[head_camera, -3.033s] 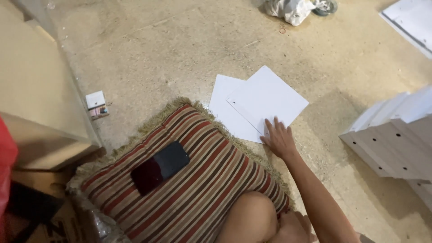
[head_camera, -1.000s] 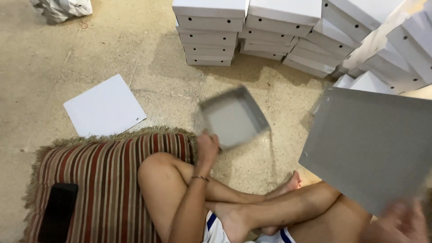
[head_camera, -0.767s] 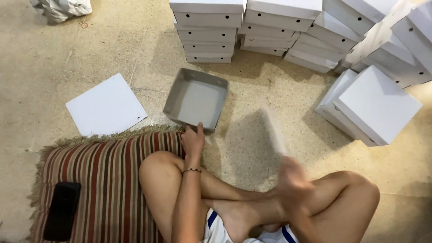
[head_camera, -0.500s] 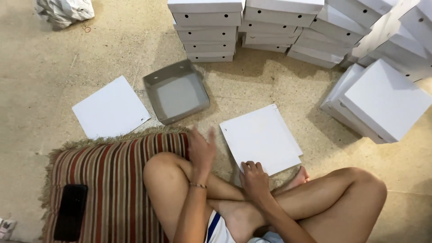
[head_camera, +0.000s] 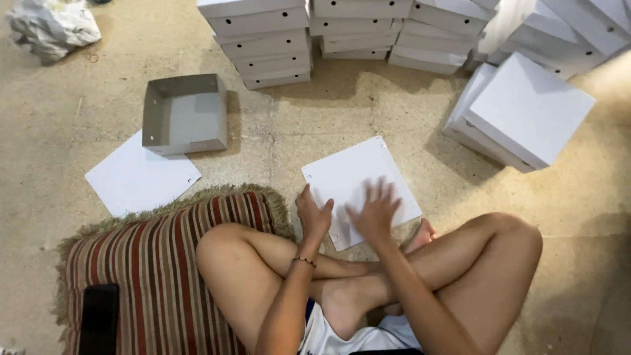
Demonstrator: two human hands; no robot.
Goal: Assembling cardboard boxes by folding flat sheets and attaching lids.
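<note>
On floor before my crossed legs, I'm pressing both hands flat on white cardboard sheet (head_camera: 358,181): left hand (head_camera: 313,215) touching its near-left edge, right hand (head_camera: 374,212) (blurred) lying on top, fingers spread, gripping nothing. Striped cushion (head_camera: 154,276) sitting under me at left. Farther out, second white sheet (head_camera: 141,176) lying beside open grey box (head_camera: 185,113). Stacks of white boxes (head_camera: 263,39) standing beyond.
</note>
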